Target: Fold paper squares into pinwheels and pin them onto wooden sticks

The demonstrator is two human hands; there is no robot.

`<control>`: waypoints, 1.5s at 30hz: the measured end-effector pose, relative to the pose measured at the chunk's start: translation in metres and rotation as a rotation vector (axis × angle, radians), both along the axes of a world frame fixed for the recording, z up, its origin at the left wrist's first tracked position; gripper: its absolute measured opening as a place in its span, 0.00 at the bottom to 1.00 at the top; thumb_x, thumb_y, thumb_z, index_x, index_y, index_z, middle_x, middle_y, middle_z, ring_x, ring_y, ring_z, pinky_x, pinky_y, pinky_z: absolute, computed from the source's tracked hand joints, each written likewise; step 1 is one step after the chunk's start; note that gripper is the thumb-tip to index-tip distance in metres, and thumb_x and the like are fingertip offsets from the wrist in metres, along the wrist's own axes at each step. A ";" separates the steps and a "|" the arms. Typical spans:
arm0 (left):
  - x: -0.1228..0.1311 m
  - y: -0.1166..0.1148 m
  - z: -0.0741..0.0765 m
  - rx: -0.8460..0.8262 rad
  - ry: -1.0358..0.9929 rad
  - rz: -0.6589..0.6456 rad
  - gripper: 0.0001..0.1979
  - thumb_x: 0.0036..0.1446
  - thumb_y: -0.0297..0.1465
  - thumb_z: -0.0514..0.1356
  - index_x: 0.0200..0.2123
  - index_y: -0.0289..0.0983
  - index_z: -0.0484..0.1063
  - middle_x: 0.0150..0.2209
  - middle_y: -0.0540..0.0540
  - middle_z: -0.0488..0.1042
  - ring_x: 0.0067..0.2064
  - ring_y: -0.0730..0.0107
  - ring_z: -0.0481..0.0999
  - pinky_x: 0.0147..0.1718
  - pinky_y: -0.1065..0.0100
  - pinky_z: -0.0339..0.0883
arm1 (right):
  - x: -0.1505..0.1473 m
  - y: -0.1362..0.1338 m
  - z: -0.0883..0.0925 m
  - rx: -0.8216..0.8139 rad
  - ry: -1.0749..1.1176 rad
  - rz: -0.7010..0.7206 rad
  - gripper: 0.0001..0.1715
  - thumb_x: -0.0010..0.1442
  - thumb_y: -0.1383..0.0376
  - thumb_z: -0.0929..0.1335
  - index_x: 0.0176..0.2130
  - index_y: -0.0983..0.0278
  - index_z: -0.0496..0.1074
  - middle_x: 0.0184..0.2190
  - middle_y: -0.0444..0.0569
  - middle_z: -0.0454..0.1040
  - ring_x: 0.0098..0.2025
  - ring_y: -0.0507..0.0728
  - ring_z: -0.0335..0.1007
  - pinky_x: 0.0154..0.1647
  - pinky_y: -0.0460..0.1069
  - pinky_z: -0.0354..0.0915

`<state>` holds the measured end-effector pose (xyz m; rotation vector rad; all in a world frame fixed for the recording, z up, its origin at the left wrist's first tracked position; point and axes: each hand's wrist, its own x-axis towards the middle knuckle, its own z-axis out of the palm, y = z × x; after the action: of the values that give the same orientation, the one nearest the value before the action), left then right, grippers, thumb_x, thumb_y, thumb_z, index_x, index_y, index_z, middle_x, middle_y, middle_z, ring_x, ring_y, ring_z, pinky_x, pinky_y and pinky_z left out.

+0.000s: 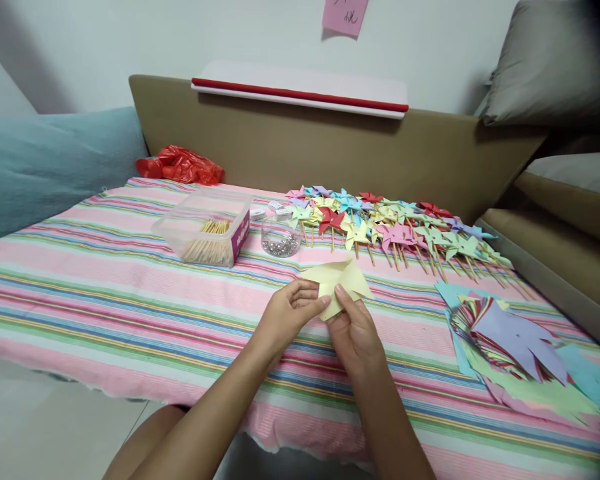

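Note:
A pale yellow paper pinwheel piece, cut and partly folded, is held up in front of me above the striped cloth. My left hand pinches its left edge between thumb and fingers. On the lower right, my right hand grips the same paper, thumb on top and fingers beneath. Beyond them stand a clear round tub of metal pins and a clear plastic box with wooden sticks in it.
Several finished paper pinwheels on sticks lie in rows at the back right. A stack of cut coloured paper is at the right. A red plastic bag sits back left, and small white boxes are behind the tub.

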<state>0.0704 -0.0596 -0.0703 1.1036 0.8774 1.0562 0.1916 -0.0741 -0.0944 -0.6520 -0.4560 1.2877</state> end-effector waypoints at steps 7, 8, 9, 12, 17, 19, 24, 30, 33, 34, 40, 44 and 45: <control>0.011 -0.004 0.003 0.000 -0.086 0.033 0.15 0.51 0.39 0.71 0.35 0.33 0.77 0.34 0.47 0.77 0.38 0.69 0.75 0.41 0.69 0.68 | -0.005 -0.001 0.003 -0.009 -0.012 -0.057 0.30 0.49 0.64 0.78 0.51 0.60 0.75 0.45 0.45 0.82 0.47 0.58 0.79 0.60 0.54 0.68; 0.012 -0.004 0.002 0.000 -0.089 0.037 0.15 0.51 0.39 0.71 0.35 0.34 0.77 0.33 0.47 0.77 0.38 0.69 0.75 0.41 0.69 0.68 | -0.006 -0.001 0.003 -0.008 -0.022 -0.060 0.30 0.48 0.64 0.78 0.51 0.60 0.75 0.46 0.45 0.82 0.48 0.58 0.79 0.60 0.55 0.68; 0.012 -0.004 0.001 0.000 -0.094 0.044 0.15 0.51 0.39 0.71 0.35 0.34 0.77 0.33 0.47 0.77 0.37 0.69 0.74 0.40 0.68 0.68 | -0.006 -0.001 0.003 -0.005 -0.031 -0.064 0.31 0.47 0.64 0.79 0.51 0.60 0.75 0.47 0.46 0.82 0.48 0.59 0.78 0.61 0.56 0.67; 0.013 -0.004 -0.001 0.003 -0.090 0.067 0.15 0.52 0.40 0.70 0.32 0.34 0.77 0.31 0.49 0.76 0.34 0.71 0.73 0.37 0.70 0.67 | -0.007 -0.001 0.002 0.000 -0.055 -0.068 0.31 0.47 0.64 0.78 0.51 0.60 0.75 0.47 0.47 0.82 0.50 0.59 0.78 0.61 0.56 0.67; 0.016 -0.005 -0.003 -0.013 -0.096 0.116 0.15 0.50 0.41 0.72 0.30 0.34 0.77 0.28 0.49 0.76 0.32 0.71 0.73 0.34 0.71 0.66 | -0.007 -0.001 -0.001 -0.001 -0.097 -0.076 0.32 0.50 0.62 0.78 0.54 0.62 0.73 0.47 0.49 0.82 0.49 0.61 0.78 0.58 0.58 0.69; 0.017 -0.005 -0.003 -0.037 -0.123 0.131 0.16 0.48 0.41 0.72 0.30 0.34 0.77 0.28 0.49 0.77 0.31 0.70 0.73 0.33 0.71 0.66 | -0.005 -0.002 -0.001 -0.043 -0.102 -0.080 0.33 0.50 0.61 0.78 0.54 0.62 0.72 0.47 0.50 0.81 0.50 0.61 0.78 0.55 0.57 0.70; 0.013 -0.001 -0.001 -0.091 -0.189 0.237 0.17 0.46 0.41 0.73 0.29 0.34 0.76 0.27 0.50 0.77 0.29 0.72 0.73 0.31 0.72 0.66 | 0.001 -0.008 0.004 -0.031 -0.132 -0.117 0.32 0.59 0.56 0.73 0.59 0.58 0.66 0.46 0.49 0.81 0.49 0.58 0.77 0.49 0.53 0.72; 0.007 0.005 0.003 -0.109 -0.254 0.333 0.18 0.46 0.40 0.73 0.32 0.35 0.75 0.30 0.50 0.79 0.31 0.73 0.74 0.32 0.73 0.65 | 0.001 -0.009 0.000 0.171 -0.545 -0.161 0.35 0.59 0.65 0.72 0.63 0.54 0.63 0.51 0.50 0.79 0.53 0.58 0.75 0.58 0.57 0.66; 0.006 0.008 0.003 -0.111 -0.272 0.347 0.18 0.46 0.40 0.73 0.34 0.34 0.74 0.30 0.49 0.79 0.32 0.72 0.75 0.33 0.73 0.66 | 0.002 -0.007 -0.004 0.245 -0.747 -0.145 0.19 0.59 0.65 0.71 0.51 0.56 0.76 0.53 0.51 0.76 0.55 0.60 0.72 0.59 0.57 0.66; 0.006 0.008 0.002 -0.110 -0.273 0.350 0.18 0.46 0.39 0.74 0.34 0.34 0.74 0.30 0.49 0.79 0.32 0.73 0.74 0.33 0.73 0.66 | 0.003 -0.006 -0.004 0.257 -0.789 -0.128 0.16 0.59 0.65 0.71 0.48 0.57 0.78 0.52 0.51 0.76 0.55 0.61 0.72 0.58 0.57 0.66; 0.008 0.007 0.000 -0.084 -0.248 0.327 0.18 0.46 0.40 0.73 0.32 0.35 0.73 0.28 0.51 0.78 0.29 0.74 0.73 0.31 0.73 0.64 | 0.007 -0.005 -0.003 0.238 -0.824 -0.077 0.07 0.57 0.62 0.74 0.39 0.57 0.81 0.44 0.50 0.76 0.52 0.62 0.72 0.56 0.57 0.67; 0.009 0.004 0.002 -0.067 -0.228 0.314 0.17 0.47 0.41 0.73 0.31 0.36 0.73 0.27 0.52 0.77 0.28 0.74 0.72 0.31 0.73 0.64 | 0.008 -0.007 0.000 0.204 -0.828 -0.095 0.05 0.56 0.60 0.75 0.35 0.57 0.82 0.36 0.48 0.74 0.44 0.60 0.72 0.50 0.56 0.68; 0.009 0.004 0.002 -0.059 -0.219 0.311 0.17 0.47 0.41 0.73 0.31 0.36 0.73 0.27 0.52 0.77 0.28 0.74 0.72 0.31 0.73 0.64 | 0.008 -0.008 0.001 0.195 -0.820 -0.099 0.05 0.56 0.60 0.75 0.35 0.57 0.82 0.34 0.48 0.73 0.42 0.60 0.72 0.49 0.55 0.68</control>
<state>0.0796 -0.0560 -0.0681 0.7984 0.9145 1.3711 0.1993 -0.0820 -0.0935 -1.0120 -1.1857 0.8227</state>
